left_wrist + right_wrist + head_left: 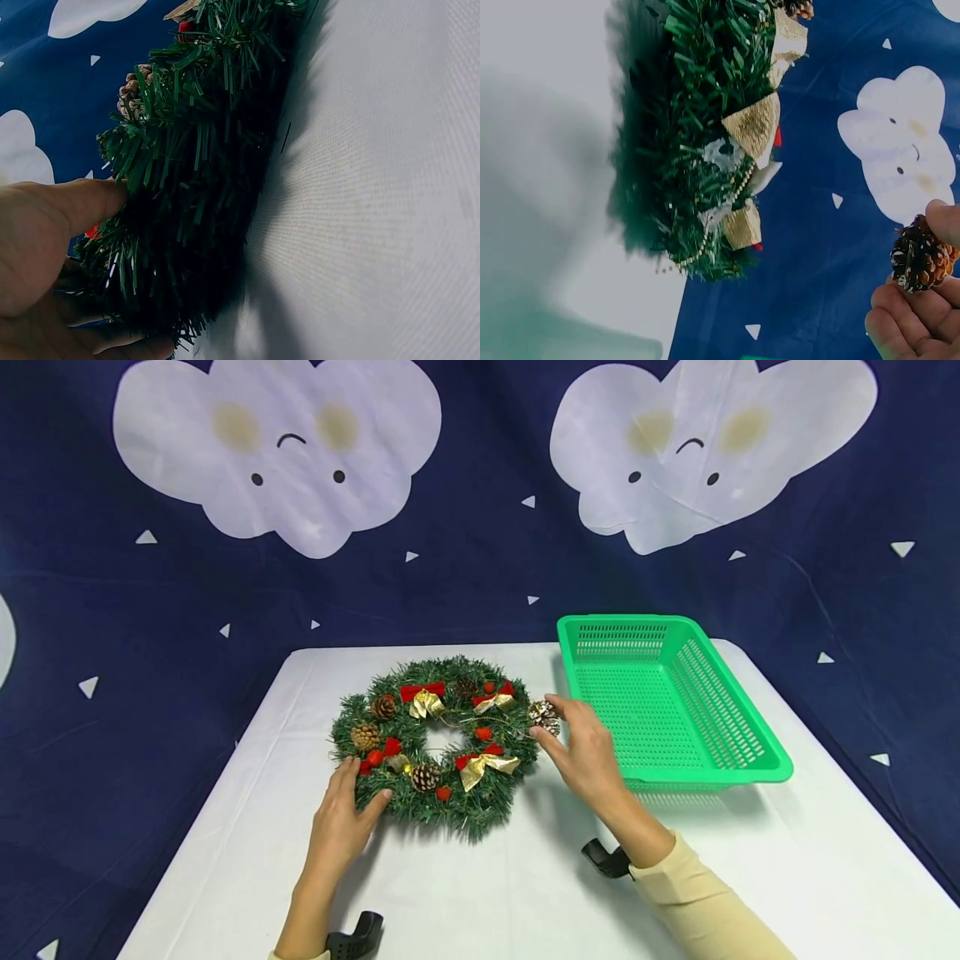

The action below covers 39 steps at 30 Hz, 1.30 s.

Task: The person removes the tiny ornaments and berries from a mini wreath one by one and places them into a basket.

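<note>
A green wreath (480, 810) with red and gold bows, red berries and pine cones lies on the white table. The left hand (339, 818) rests on its lower left edge, fingers spread over the greenery; in the left wrist view the thumb of that hand (45, 255) touches the wreath (187, 172). Beside the wreath's right edge, the right hand (585, 752) pinches a white-tipped pine cone (543, 716) between thumb and fingers. The right wrist view shows this pine cone (921, 259) in the right hand (922, 307), apart from the wreath (697, 150).
A green perforated basket (750, 727) stands at the table's right rear, close beside the right hand. The white cloth (465, 902) covers the table. Behind hangs a dark blue backdrop (480, 585) with clouds and small triangles.
</note>
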Each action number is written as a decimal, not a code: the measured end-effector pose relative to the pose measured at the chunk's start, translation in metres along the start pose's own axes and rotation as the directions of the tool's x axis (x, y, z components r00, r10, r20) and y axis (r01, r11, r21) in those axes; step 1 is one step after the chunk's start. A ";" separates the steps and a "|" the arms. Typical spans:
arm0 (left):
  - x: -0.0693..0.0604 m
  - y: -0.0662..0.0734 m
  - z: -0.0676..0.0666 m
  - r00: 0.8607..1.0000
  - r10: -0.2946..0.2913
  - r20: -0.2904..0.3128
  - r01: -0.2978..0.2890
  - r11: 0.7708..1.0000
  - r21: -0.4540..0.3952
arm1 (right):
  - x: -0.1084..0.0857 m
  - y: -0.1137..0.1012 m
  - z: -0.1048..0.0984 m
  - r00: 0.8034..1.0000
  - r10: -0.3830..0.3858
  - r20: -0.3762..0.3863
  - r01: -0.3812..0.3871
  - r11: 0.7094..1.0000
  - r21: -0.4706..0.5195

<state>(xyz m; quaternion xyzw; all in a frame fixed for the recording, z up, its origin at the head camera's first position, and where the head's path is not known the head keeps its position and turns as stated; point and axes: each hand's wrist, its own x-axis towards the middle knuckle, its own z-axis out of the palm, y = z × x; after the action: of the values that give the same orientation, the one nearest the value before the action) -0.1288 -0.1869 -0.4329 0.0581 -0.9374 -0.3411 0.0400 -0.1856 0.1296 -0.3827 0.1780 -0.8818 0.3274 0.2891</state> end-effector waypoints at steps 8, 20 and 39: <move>-0.001 -0.002 0.001 1.000 -0.008 -0.001 0.008 1.000 -0.007 | 0.004 0.010 -0.010 0.997 -0.036 -0.070 0.033 0.999 -0.039; 0.000 -0.003 0.001 1.000 -0.001 -0.001 0.001 1.000 0.004 | 0.007 0.031 -0.025 0.989 -0.009 -0.146 0.003 0.999 -0.043; 0.001 -0.002 0.001 1.000 -0.005 0.008 0.005 1.000 0.004 | 0.005 0.058 -0.045 0.982 0.117 -0.150 -0.129 0.989 -0.069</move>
<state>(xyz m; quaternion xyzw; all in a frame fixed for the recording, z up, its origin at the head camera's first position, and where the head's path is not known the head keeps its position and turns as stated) -0.1300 -0.1883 -0.4348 0.0590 -0.9381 -0.3394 0.0354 -0.2007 0.2014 -0.3789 0.0872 -0.8798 0.3219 0.3386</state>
